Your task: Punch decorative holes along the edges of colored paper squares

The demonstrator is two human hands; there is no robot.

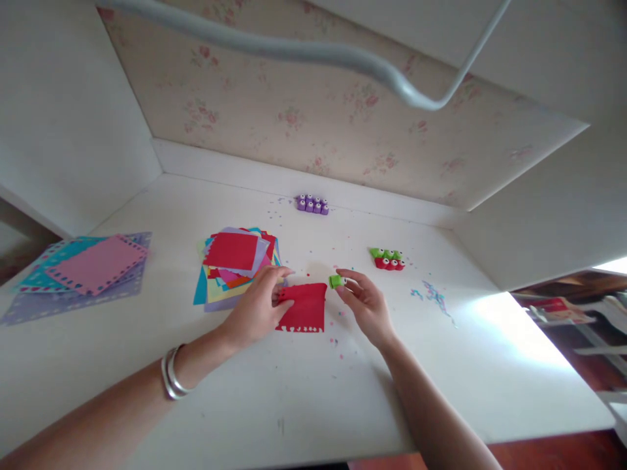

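My left hand [262,301] grips the left side of a red sheet of paper [306,307], thumb on top. Small shaped holes run along the sheet's near edge. Just right of the sheet, my right hand [365,303] holds a small green craft punch [336,281] between thumb and fingers. The punch is close to the sheet's far right corner; I cannot tell whether they touch. Beyond my left hand lies a stack of coloured paper [232,251], a red sheet on top.
Purple punches [312,205] stand in rows by the back wall. Green and red punches [388,259] stand at the right. Paper confetti [435,295] is scattered on the white table [235,405]. Punched sheets [95,264] overlap at the far left. A pale bar [274,47] hangs overhead.
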